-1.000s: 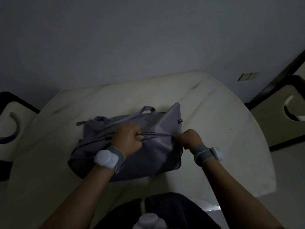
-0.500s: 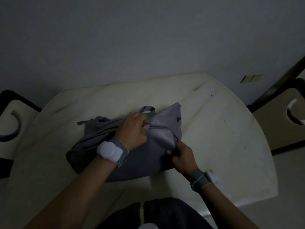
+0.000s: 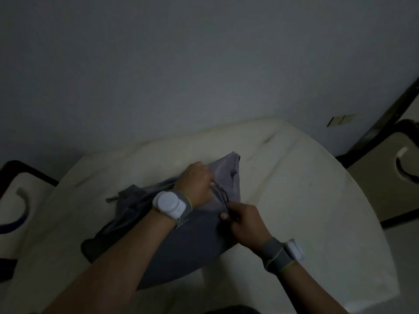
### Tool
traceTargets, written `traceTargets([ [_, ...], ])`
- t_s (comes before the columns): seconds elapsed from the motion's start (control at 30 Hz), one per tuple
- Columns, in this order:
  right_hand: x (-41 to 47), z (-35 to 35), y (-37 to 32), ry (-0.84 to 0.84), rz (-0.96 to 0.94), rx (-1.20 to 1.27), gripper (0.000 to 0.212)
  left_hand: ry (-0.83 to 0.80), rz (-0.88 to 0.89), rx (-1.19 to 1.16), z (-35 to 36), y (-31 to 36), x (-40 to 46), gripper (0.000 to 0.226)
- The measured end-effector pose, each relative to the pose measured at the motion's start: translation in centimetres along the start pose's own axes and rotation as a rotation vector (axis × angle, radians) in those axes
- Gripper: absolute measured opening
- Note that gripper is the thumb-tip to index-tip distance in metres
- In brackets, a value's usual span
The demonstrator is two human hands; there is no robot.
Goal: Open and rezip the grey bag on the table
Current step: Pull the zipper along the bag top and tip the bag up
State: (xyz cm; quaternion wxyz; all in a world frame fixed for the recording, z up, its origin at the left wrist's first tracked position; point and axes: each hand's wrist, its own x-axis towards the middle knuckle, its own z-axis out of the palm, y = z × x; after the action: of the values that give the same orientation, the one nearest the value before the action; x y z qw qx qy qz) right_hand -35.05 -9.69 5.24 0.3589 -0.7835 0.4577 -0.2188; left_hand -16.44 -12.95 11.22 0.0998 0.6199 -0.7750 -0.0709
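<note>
The grey bag [image 3: 190, 245] lies on the round white table [image 3: 306, 211], its far corner pointing up toward the wall. My left hand [image 3: 197, 185] grips the bag's fabric near the top, beside the zip line. My right hand [image 3: 243, 219] sits just to the right and nearer to me, pinching the bag at the dark zip line [image 3: 223, 197]. The zip pull itself is too small and dark to make out. Both wrists carry grey bands with white pods.
Cream chair seats with dark frames stand at the left [image 3: 20, 200] and at the right [image 3: 385, 173] of the table. A grey wall rises behind the table. The scene is dim.
My left hand has shifted up and right along the top of the bag. My right hand has moved up closer to it along the zip line. The camera has tilted.
</note>
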Motion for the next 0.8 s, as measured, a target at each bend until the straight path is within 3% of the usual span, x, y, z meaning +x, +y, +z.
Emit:
traceTargets([
  [0.17,5.3,-5.4,-6.0,0.044,-0.06,0.116,0.025,0.399,-0.079,-0.08,-8.9,-1.8,1.5,0.013],
  [0.23,7.2,-8.1,-8.4,0.01,-0.136,-0.012,0.036,0.572,-0.135,-0.102,-12.5,-2.8,0.9,0.01],
  [0.3,8.4,-11.1,-10.2,0.011,-0.195,-0.186,0.029,0.717,-0.183,-0.153,-14.8,-3.5,-0.6,0.009],
  [0.43,7.6,-13.3,-12.7,0.191,-0.447,-0.473,0.032,0.891,-0.32,-0.293,-14.3,-4.0,-5.3,0.011],
  [0.5,6.4,-11.5,-12.6,0.194,-0.508,-0.501,0.033,0.893,-0.406,-0.307,-12.0,-4.3,-7.9,0.012],
  [0.63,4.9,-7.0,-9.7,-0.023,-0.384,-0.568,0.039,0.675,-0.525,-0.24,-6.6,-4.8,-11.9,0.016],
  [0.8,4.4,-6.4,-8.6,0.07,-0.393,-0.749,0.026,0.612,-0.543,-0.163,-6.3,-5.3,-13.4,0.014],
])
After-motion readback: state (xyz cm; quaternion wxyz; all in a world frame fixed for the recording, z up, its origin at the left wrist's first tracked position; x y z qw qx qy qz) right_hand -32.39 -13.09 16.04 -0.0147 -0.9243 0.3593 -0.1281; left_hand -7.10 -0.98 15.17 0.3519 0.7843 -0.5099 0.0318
